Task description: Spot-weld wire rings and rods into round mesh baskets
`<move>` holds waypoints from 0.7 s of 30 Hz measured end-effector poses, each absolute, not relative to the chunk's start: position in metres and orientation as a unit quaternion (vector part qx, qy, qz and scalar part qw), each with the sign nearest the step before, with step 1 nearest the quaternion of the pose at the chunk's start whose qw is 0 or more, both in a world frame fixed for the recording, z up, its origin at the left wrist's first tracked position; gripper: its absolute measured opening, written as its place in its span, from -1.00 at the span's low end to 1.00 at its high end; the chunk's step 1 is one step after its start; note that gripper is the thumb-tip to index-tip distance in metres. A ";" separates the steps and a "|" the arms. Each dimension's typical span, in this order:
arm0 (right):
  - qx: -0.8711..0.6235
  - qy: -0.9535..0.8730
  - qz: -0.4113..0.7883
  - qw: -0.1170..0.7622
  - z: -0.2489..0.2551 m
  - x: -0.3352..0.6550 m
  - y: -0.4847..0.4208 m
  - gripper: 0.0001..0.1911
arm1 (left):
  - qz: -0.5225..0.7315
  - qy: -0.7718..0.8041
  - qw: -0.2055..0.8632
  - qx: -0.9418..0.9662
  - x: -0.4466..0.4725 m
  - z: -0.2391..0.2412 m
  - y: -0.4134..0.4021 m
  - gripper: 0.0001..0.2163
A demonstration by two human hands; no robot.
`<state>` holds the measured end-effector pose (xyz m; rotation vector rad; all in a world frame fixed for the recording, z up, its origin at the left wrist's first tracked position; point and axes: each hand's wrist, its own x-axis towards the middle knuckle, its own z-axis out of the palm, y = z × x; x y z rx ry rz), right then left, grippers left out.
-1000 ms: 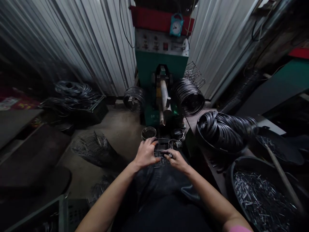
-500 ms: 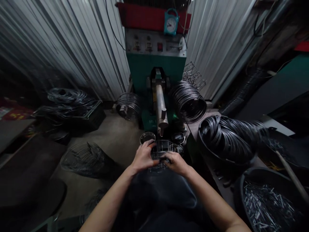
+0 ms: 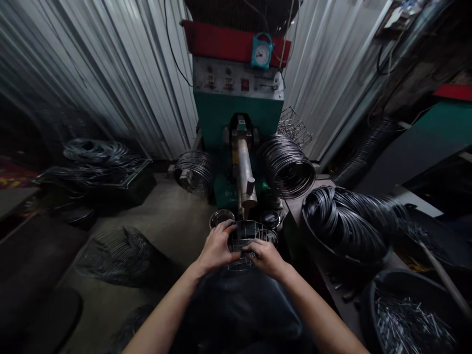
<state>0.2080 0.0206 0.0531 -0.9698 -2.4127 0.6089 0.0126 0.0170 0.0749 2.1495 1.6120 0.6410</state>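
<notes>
A small round wire basket (image 3: 246, 236) sits between my hands, just under the metal arm (image 3: 244, 169) of a green machine (image 3: 236, 118). My left hand (image 3: 216, 248) grips the basket's left rim, thumb over the top ring. On the basket's near right side, my right hand (image 3: 266, 257) pinches a wire. Both forearms reach forward over my dark lap. The basket's bottom is hidden behind my hands.
Wire ring coils (image 3: 287, 160) hang beside the machine. A black tub of rings (image 3: 346, 221) and a tub of short metal pins (image 3: 409, 319) stand at right. Wire mesh baskets (image 3: 114, 253) lie on the floor at left. A blue clock (image 3: 261, 50) tops the machine.
My hands and the wire basket have shifted slightly forward, closer under the machine's arm tip. My view has tilted a little; the grip of both hands is the same.
</notes>
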 end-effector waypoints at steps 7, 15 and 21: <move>-0.342 -0.862 0.260 0.268 0.055 0.208 0.006 -0.78 | 0.200 0.581 0.161 0.772 0.014 0.085 -0.001 -0.38; -0.455 -0.636 0.497 0.377 0.076 0.225 -0.047 -0.81 | 0.129 0.546 0.081 0.824 0.026 0.099 -0.037 -0.37; -0.534 -0.608 0.552 0.203 0.084 0.297 -0.068 -0.85 | 0.127 0.583 0.196 0.778 0.001 0.138 -0.032 -0.37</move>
